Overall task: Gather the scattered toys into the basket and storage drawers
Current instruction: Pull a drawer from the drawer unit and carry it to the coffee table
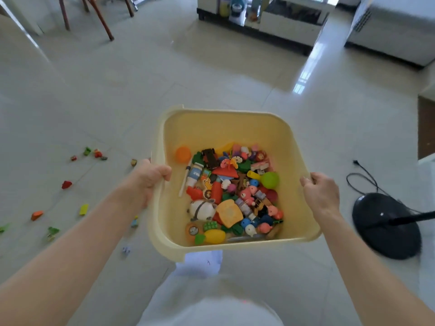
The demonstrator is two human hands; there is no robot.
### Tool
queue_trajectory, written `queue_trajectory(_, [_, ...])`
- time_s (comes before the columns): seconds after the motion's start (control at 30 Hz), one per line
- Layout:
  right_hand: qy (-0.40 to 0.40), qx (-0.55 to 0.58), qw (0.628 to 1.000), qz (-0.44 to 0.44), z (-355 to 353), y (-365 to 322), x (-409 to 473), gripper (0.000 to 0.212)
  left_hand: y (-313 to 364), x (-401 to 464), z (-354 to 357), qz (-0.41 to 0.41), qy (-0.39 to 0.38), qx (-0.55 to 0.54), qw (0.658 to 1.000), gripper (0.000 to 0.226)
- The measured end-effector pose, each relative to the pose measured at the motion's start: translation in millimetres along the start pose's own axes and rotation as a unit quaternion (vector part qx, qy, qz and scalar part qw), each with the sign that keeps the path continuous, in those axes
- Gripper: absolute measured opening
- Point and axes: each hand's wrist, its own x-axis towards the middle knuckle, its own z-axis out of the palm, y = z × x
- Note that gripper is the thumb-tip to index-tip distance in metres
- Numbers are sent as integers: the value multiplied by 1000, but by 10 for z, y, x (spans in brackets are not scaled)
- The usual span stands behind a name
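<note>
Basket [235,123], toy-laden, held above the floor [235,74]: left hand [150,177] and right hand [321,191], fingers clamped on opposite rims. Tilting risks spilling toys; scattered toys [67,184] remain near-left.

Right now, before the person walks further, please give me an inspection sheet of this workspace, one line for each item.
Surface: pale glossy tiled floor, with window glare at the right.
Job's things: yellow basket held above the floor, its bottom covered with small toys; storage drawers not identifiable.
Clutter: scattered toys on the floor at the left, among them a red piece, a yellow block and an orange piece.
Grippers: left hand grips the basket's left rim; right hand grips the right rim.
Cables: black cord with its plug lying loose on the floor, beside the round black stand base.
Surroundings: wooden chair legs far left, low cabinet ahead.
</note>
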Motion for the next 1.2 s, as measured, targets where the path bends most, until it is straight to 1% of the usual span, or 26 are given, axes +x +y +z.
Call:
queue_trajectory(0.17, [15,-9,1000,12,180,-640,1096,23,843,1036,270,-17,-17,-5,1000,55])
queue_trajectory(0.3, [34,-8,999,19,235,-1103,1813,27,1564,1691,488,5,-14,6,1000,38])
queue_trajectory(0.37, [35,-2,999,24,278,-1276,2179,29,1891,2020,611,14,-31,14,999,32])
queue_trajectory(0.47, [32,0,999,25,348,-1522,2716,26,2284,2441,790,14,-37,23,999,39])
queue_trajectory(0.6, [16,-2,1000,12,574,-1883,3722,25,2803,3239,1112,12,-35,18,999,37])
queue_trajectory(0.67, [9,8,1000,8,692,-2054,4224,24,3054,3619,1260,11,-31,12,999,44])
queue_trajectory(0.73, [-4,6,1000,0,772,-2278,4737,23,3342,3948,1401,6,-12,9,1000,50])
queue_trajectory(0.8, [-12,3,1000,-10,785,-2581,5199,21,3667,4259,1525,1,-1,0,1000,45])
queue_trajectory(0.9, [-25,-9,999,-32,783,-3024,5771,19,4069,4628,1625,-2,22,-21,1000,28])
queue_trajectory(1.07, [-31,-11,998,-45,962,-3665,6721,18,4747,5359,1747,-6,43,-35,998,25])
queue_trajectory(1.1, [-31,-9,998,-45,1019,-3797,6919,18,4911,5555,1777,-8,35,-30,999,23])
queue_trajectory(1.2, [-25,-5,999,-34,1211,-4084,7418,20,5294,6124,1853,-2,16,-14,1000,28])
